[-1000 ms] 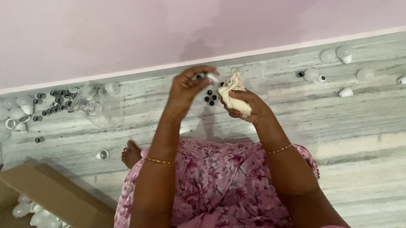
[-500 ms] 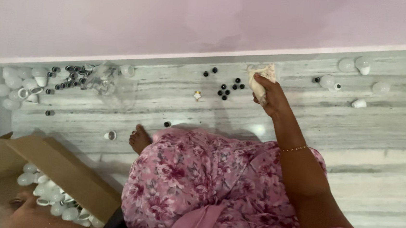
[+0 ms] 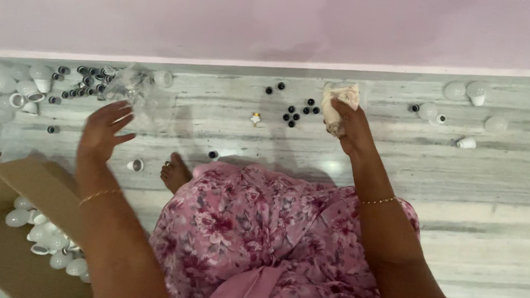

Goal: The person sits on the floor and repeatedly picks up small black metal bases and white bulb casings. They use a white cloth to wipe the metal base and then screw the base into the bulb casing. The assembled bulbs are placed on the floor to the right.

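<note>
- Since half a second ago, the left hand (image 3: pixel 104 131) has come up out of the open brown cardboard box (image 3: pixel 5 210) of white bulb shells and now hovers over the grey streaked marble floor (image 3: pixel 489 185), fingers spread and empty.
- Crumpled clear plastic bag (image 3: pixel 136 88) lies just beyond that hand.
- Right hand (image 3: pixel 350 125) grips a cream crumpled cloth (image 3: pixel 338 101) near the wall, beside scattered small black caps (image 3: pixel 298 112).

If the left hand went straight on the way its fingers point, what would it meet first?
Probably the crumpled clear plastic bag: the open left hand points up and slightly right toward it. Its height above the floor is unclear.
</note>
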